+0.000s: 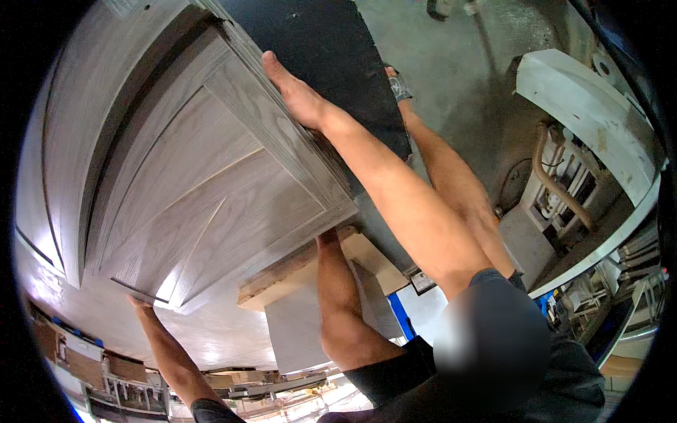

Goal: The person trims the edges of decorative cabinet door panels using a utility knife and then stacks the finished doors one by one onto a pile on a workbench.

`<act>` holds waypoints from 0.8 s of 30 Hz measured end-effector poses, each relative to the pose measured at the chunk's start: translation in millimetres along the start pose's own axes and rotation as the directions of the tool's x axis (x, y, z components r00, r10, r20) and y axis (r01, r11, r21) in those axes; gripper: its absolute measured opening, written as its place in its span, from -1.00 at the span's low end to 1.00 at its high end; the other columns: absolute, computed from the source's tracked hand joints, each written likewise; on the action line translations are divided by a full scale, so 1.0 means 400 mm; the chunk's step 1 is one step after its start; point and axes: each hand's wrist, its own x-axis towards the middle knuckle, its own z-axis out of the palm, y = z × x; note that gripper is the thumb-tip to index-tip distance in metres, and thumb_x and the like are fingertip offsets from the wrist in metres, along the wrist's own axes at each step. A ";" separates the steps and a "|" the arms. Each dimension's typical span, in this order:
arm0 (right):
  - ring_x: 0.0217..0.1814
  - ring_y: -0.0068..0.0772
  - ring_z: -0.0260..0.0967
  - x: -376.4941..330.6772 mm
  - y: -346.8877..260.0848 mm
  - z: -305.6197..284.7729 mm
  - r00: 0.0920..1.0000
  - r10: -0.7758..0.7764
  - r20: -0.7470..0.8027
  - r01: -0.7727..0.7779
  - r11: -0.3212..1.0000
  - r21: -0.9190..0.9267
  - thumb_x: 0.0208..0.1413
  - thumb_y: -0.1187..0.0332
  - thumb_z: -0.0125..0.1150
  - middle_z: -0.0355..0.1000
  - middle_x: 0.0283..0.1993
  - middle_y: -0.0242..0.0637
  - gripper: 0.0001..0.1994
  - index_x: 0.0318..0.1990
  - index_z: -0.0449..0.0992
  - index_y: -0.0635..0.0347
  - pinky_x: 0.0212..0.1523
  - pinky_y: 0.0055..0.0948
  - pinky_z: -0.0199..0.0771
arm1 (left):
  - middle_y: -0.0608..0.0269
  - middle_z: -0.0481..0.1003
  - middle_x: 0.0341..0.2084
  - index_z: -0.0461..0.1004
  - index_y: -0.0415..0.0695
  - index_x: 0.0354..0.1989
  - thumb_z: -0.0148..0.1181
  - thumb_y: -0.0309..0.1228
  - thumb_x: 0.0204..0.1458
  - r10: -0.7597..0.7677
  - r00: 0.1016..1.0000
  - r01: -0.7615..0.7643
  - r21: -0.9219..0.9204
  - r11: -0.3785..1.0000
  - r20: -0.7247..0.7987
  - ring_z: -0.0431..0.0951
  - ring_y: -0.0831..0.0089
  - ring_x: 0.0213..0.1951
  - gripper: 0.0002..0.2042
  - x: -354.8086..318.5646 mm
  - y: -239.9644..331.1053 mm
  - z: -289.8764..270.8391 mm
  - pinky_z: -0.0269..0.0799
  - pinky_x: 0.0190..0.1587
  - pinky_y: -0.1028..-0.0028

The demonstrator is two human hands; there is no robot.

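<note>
A large grey wood-grain door panel (211,176) with raised fields is held tilted across the middle of the view. My left hand (139,304) grips its lower left corner. My right hand (328,238) reaches under the panel's near right corner and bears it; the fingers are hidden behind the edge. A co-worker in a dark shirt (564,374) stands at the lower right. One hand of theirs (289,84) lies flat on the panel's right edge. Their other hand (398,84), wearing a dark wrist strap, reaches behind the panel.
More grey panels (63,141) stand at the left. A beige board stack (296,275) lies under the panel. A dark sheet (331,49) and concrete floor (458,70) lie beyond. A white machine (585,106) with a ribbed hose (557,190) stands at the right.
</note>
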 end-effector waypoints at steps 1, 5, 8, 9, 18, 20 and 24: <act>0.81 -0.10 -0.54 0.006 -0.008 0.013 1.000 -0.023 -0.003 0.023 1.000 -0.013 0.09 -0.75 -0.49 -0.41 0.76 -0.05 0.30 0.65 -0.27 0.27 0.71 -0.19 -0.43 | -0.04 0.25 0.48 0.19 -0.10 0.54 -0.12 0.25 0.33 0.006 1.000 -0.006 -0.006 1.000 -0.001 0.26 -0.11 0.45 -0.22 -0.005 0.006 -0.019 0.26 0.44 -0.14; 0.80 -0.08 -0.50 0.002 -0.029 0.028 0.993 -0.097 -0.065 0.093 0.994 -0.062 0.08 -0.76 -0.46 -0.39 0.76 0.03 0.33 0.64 -0.22 0.35 0.71 -0.19 -0.43 | -0.03 0.23 0.49 0.17 -0.08 0.55 -0.13 0.26 0.33 0.015 1.000 -0.015 0.006 1.000 0.022 0.25 -0.10 0.46 -0.20 0.008 0.014 -0.042 0.25 0.45 -0.13; 0.81 -0.10 -0.51 -0.007 -0.033 0.025 0.993 -0.081 -0.086 0.075 0.994 -0.075 0.11 -0.74 -0.44 -0.39 0.76 0.02 0.30 0.64 -0.20 0.33 0.71 -0.19 -0.43 | -0.03 0.22 0.50 0.16 -0.07 0.56 -0.13 0.28 0.33 0.018 0.999 -0.019 0.013 1.000 0.042 0.23 -0.10 0.47 -0.19 0.013 0.011 -0.043 0.24 0.46 -0.13; 0.81 -0.11 -0.51 -0.003 -0.027 0.027 0.992 -0.090 -0.087 0.084 0.994 -0.070 0.12 -0.73 -0.44 -0.39 0.76 0.01 0.29 0.64 -0.20 0.33 0.71 -0.19 -0.42 | -0.02 0.21 0.51 0.16 -0.07 0.56 -0.14 0.28 0.33 0.019 0.999 -0.020 0.017 1.000 0.045 0.23 -0.10 0.47 -0.19 0.015 0.013 -0.042 0.24 0.46 -0.12; 0.80 -0.11 -0.46 -0.005 -0.028 0.025 0.997 -0.034 -0.073 0.031 0.999 -0.042 0.17 -0.69 -0.40 -0.33 0.76 -0.03 0.24 0.65 -0.17 0.28 0.71 -0.19 -0.39 | -0.01 0.18 0.53 0.12 -0.03 0.58 -0.15 0.32 0.32 0.009 0.995 -0.011 0.025 1.000 0.102 0.19 -0.10 0.50 -0.16 0.040 0.000 -0.072 0.21 0.48 -0.11; 0.80 -0.12 -0.45 0.004 -0.020 0.026 0.997 -0.041 -0.064 0.039 0.999 -0.028 0.18 -0.69 -0.40 -0.32 0.76 -0.03 0.23 0.65 -0.17 0.29 0.71 -0.19 -0.38 | 0.00 0.17 0.54 0.12 -0.03 0.59 -0.15 0.33 0.32 0.010 0.992 -0.014 0.025 1.000 0.126 0.18 -0.10 0.50 -0.16 0.045 -0.003 -0.088 0.21 0.48 -0.11; 0.80 -0.11 -0.47 0.035 -0.001 0.022 0.994 -0.104 0.010 0.103 0.992 0.077 0.21 -0.66 -0.43 -0.33 0.75 0.00 0.21 0.64 -0.16 0.31 0.71 -0.21 -0.38 | 0.01 0.15 0.55 0.10 -0.01 0.60 -0.16 0.35 0.31 0.003 0.818 -0.048 0.063 0.997 0.575 0.16 -0.10 0.51 -0.15 0.041 0.071 -0.146 0.20 0.49 -0.10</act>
